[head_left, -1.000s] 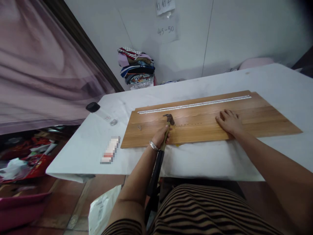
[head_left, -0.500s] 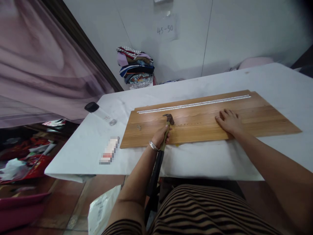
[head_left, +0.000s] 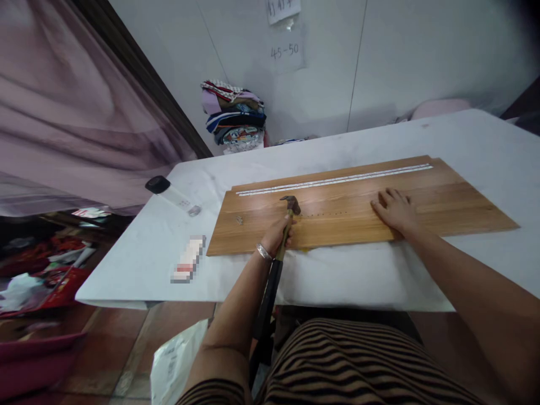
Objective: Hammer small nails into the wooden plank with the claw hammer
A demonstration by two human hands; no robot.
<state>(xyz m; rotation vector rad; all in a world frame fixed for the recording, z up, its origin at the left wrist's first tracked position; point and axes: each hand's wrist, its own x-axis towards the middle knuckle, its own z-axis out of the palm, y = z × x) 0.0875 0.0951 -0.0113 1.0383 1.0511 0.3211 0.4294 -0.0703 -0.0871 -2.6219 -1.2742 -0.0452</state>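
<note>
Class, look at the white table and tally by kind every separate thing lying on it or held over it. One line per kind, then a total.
Wooden board: 1
Hammer, gripped by the left hand: 1
Clear tube with black cap: 1
Blurred white and red pack: 1
Total: 4
The right hand rests flat on the board.

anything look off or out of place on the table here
Mostly tidy. The left hand grips the hammer very close to its head, leaving the long handle hanging off the table edge. The right hand lies flat on the wooden board.
</note>
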